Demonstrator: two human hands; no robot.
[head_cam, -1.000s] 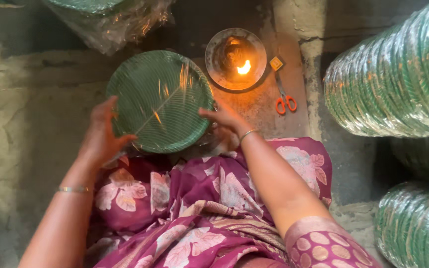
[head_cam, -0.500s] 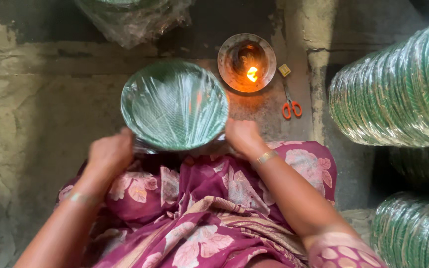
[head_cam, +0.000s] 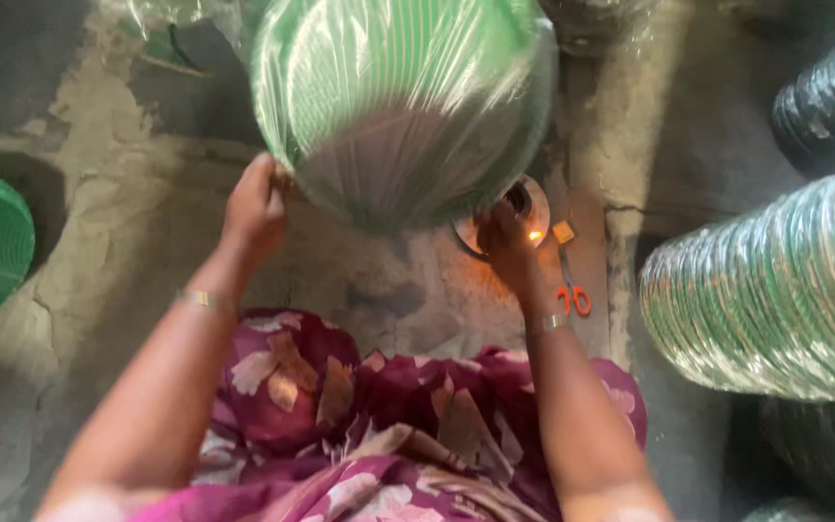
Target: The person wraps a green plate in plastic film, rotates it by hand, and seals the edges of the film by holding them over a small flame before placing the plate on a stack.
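Above the floor (head_cam: pixel 108 261): wrapped stack of green plates (head_cam: pixel 403 106), lifted, gripped at both edges. Left hand (head_cam: pixel 258 208) closed on the left rim; right hand (head_cam: pixel 514 246) closed on the lower right, close over the flame (head_cam: pixel 535 235). Film best kept taut, fingers clear of the flame.

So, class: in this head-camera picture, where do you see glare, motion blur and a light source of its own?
Head view: glare streaks the plastic wrap on the green plate stack, which is motion-blurred, held by the left hand and right hand; a small flame glows orange beside the right hand; the wrapped stacks at right shine softly.
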